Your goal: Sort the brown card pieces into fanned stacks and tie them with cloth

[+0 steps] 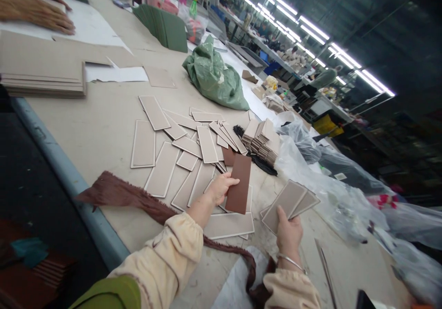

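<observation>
My left hand point(221, 188) pinches the edge of a brown rectangular panel point(239, 184), which is tilted above the loose pile. In my right hand point(289, 230) are a few beige rectangular panels point(286, 203), fanned out with my thumb on top. Many more beige panels with pale borders point(165, 168) lie scattered and overlapping on the table point(113, 148) around and beyond my left hand. Part of another brown piece point(229, 154) shows just behind the held one. A strip of dark brown cloth point(131, 194) runs under my left forearm.
Neat stacks of small beige panels point(262, 138) stand beyond the pile. A green sack point(216, 76) and green sheets point(162, 26) lie farther back. Clear plastic bags point(311, 161) line the right side. At upper left, another person's hands point(37, 14) rest near stacked beige boards point(41, 69).
</observation>
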Available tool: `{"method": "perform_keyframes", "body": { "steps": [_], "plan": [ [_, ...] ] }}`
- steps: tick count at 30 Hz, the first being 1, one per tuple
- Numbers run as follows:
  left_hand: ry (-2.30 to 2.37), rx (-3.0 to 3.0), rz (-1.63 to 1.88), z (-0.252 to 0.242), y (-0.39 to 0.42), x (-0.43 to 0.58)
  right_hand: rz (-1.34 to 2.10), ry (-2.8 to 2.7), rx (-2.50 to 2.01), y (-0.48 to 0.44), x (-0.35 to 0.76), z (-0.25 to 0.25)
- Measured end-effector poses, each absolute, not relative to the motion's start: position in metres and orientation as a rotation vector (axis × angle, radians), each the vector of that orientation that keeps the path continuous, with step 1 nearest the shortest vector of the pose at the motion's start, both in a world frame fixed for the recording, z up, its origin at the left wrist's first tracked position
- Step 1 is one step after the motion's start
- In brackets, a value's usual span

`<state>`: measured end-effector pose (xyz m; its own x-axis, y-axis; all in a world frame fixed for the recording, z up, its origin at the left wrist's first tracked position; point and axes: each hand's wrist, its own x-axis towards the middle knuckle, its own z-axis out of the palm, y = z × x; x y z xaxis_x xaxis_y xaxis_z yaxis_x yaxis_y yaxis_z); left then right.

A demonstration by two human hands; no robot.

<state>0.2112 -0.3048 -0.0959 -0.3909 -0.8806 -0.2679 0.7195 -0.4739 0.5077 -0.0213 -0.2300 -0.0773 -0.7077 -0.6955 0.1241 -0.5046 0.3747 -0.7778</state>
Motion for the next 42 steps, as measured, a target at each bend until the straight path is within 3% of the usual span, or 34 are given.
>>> {"method": "perform_keyframes", "body": {
  "steps": [6, 10, 14, 17, 24, 30, 36, 42],
  "plan": [
    [-0.331, 0.584, -1.961, -0.096, -0.297, 0.193, -0.814, 2.342, -1.509, -0.247, 0.047, -0.032],
    [-0.354, 0.386, -2.049, -0.087, -0.291, 0.194, -0.590, 2.016, -1.719, -0.256, 0.106, -0.022],
    [-0.207, 0.523, -2.027, -0.082, -0.297, 0.214, -0.707, 1.664, -1.565, -0.257, 0.103, -0.026],
    [-0.056, 0.501, -1.940, -0.081, -0.305, 0.232, -0.804, 1.927, -1.346, -0.252, 0.070, -0.044],
    [-0.027, 0.273, -1.848, -0.077, -0.306, 0.239, -0.364, 2.243, -1.533, -0.226, 0.055, -0.089],
    [-0.064, 0.300, -1.833, -0.079, -0.305, 0.239, -0.394, 2.178, -1.396, -0.230, 0.062, -0.087],
    [-0.025, 0.317, -1.863, -0.079, -0.307, 0.241, -0.375, 1.705, -1.419, -0.220, 0.054, -0.077],
    [-0.039, 0.313, -1.848, -0.083, -0.309, 0.240, -0.154, 1.656, -1.788, -0.207, 0.059, -0.070]
  ]
}}
